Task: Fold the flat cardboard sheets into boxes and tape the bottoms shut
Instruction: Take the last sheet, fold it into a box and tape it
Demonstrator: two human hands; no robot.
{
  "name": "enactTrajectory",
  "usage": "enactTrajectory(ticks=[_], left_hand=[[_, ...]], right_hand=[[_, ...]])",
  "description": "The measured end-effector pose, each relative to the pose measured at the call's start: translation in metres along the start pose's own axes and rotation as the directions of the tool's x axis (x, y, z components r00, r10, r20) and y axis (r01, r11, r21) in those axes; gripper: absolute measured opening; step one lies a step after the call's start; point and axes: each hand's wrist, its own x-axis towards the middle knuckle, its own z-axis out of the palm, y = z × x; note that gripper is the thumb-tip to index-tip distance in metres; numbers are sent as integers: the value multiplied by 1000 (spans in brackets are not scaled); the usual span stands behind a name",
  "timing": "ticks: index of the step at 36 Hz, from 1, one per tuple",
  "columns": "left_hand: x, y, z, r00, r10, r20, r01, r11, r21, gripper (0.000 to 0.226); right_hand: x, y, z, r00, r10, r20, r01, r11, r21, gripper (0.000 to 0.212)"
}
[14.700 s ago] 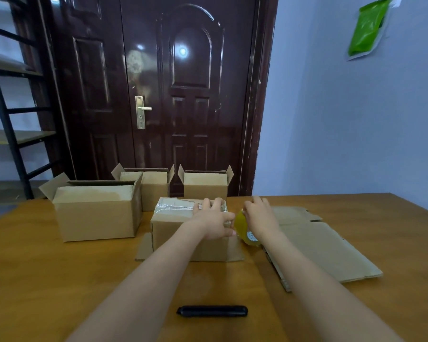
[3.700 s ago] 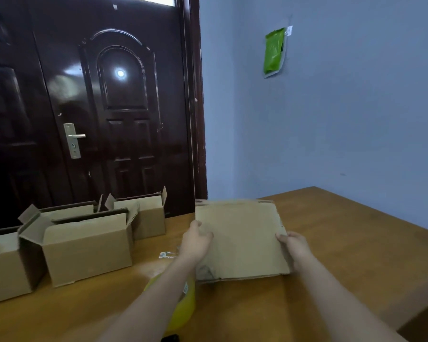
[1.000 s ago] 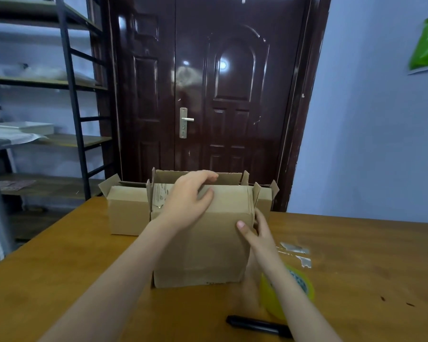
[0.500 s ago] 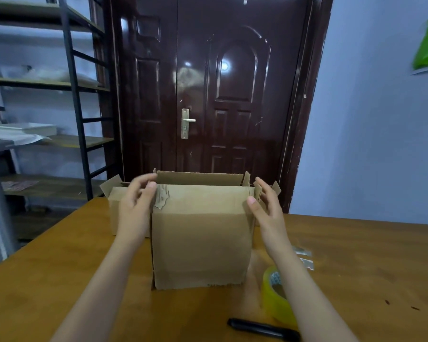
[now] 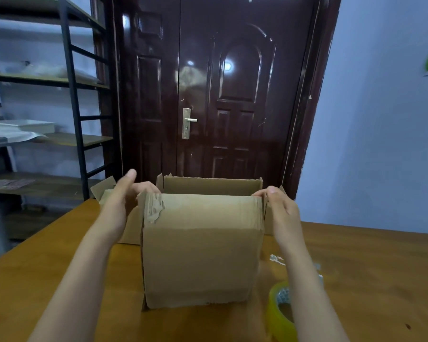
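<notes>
The box [image 5: 199, 253] stands upright on the tabletop [image 5: 47, 272], in the middle and close in front of me, with its top open and its flaps standing up. The near flap carries a torn strip of old tape [image 5: 155, 208] at its upper left corner. My left hand [image 5: 124, 202] is at the left top corner of the box; its fingers [image 5: 146, 187] curl over the edge of the left flap there and the thumb points up, so the grip is on this flap, though I cannot tell how firm it is. My right hand [image 5: 281, 209] is at the right top corner; its fingertips [image 5: 262, 193] touch the edge of the right flap and the fingers are only loosely bent, so the grip here is wide and holds nothing. Behind the box, on the left, I see a second box [image 5: 120, 218], partly hidden by my left hand, and a part of another box [image 5: 269, 223] shows behind my right hand. Near my right forearm a roll of yellow tape [image 5: 279, 314] stands on the tabletop, and some small scraps of tape [image 5: 277, 259] lie just beyond it. Behind the tabletop there is a dark door [image 5: 208, 95], and on the left a metal shelf [image 5: 47, 82].
</notes>
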Motion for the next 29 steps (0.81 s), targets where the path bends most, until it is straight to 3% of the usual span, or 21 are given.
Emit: enactTrajectory(ticks=[4, 7, 11, 18, 25, 29], left_hand=[[17, -9, -3, 998, -60, 29, 58, 995, 85, 55], [27, -11, -6, 992, -122, -27, 125, 986, 113, 37], [24, -2, -10, 988, -43, 147, 3, 965, 264, 45], [26, -2, -5, 989, -45, 140, -1, 948, 317, 45], [33, -4, 8, 993, -98, 66, 68, 932, 357, 36], [66, -18, 11, 962, -264, 75, 210, 885, 416, 37]], right_hand=[[9, 0, -9, 993, 32, 110, -28, 999, -36, 39], [13, -2, -14, 982, 9, 189, 6, 997, -80, 40], [17, -4, -21, 965, -15, 260, 54, 988, -144, 58], [22, -11, -24, 930, -18, 367, 134, 947, -293, 7], [21, -16, -30, 916, -45, 400, 168, 946, -277, 12], [20, -20, -34, 895, -37, 445, 174, 946, -272, 11]])
